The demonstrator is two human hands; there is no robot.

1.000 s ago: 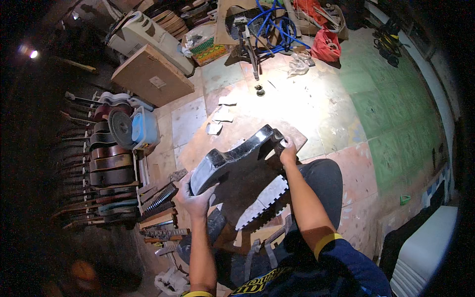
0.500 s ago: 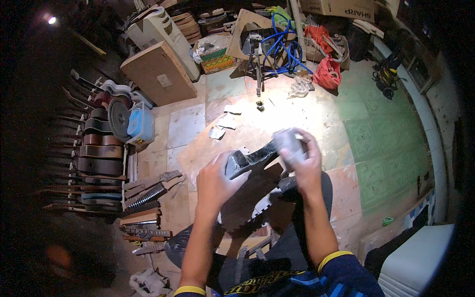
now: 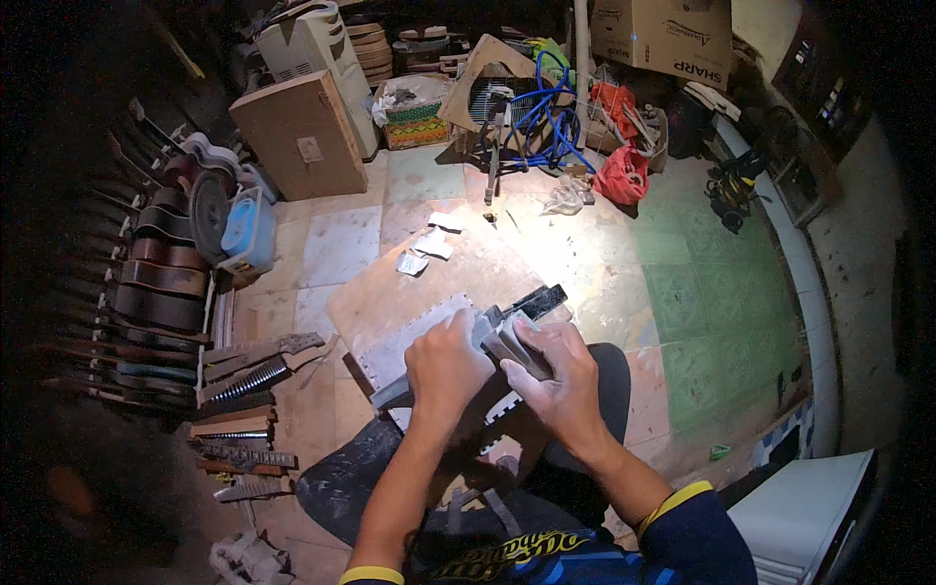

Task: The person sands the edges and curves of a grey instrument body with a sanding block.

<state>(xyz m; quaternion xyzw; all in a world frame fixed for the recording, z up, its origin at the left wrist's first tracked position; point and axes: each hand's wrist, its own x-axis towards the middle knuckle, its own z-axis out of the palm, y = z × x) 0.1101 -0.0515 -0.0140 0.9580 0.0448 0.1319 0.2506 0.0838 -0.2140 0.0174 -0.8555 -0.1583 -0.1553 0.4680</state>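
Observation:
My left hand (image 3: pixel 447 366) is closed around a long, glossy black piece (image 3: pixel 542 300), whose kind I cannot make out. Its far end sticks out to the right, and my fingers hide the rest. In my right hand (image 3: pixel 558 378) is a grey sanding block (image 3: pixel 515 349), gripped between thumb and fingers and held against the black piece, close to my left fist. Beneath my left hand lies a pale grey sheet (image 3: pixel 405 341) with a jagged edge. Three white torn scraps (image 3: pixel 429 244) rest on the tan board (image 3: pixel 375 292) in front of me.
Several guitar bodies (image 3: pixel 161 278) stand in a rack at the left, beside a blue-lidded tub (image 3: pixel 244 234). Guitar necks (image 3: pixel 263 375) lie on the floor nearby. Farther off are a coiled blue hose (image 3: pixel 556 117), a red bag (image 3: pixel 621 175) and a cardboard box (image 3: pixel 658 39).
My right hand has come down and left with the sanding block, nearer my left hand. The black piece has turned in my left grip. The whole view has shifted somewhat.

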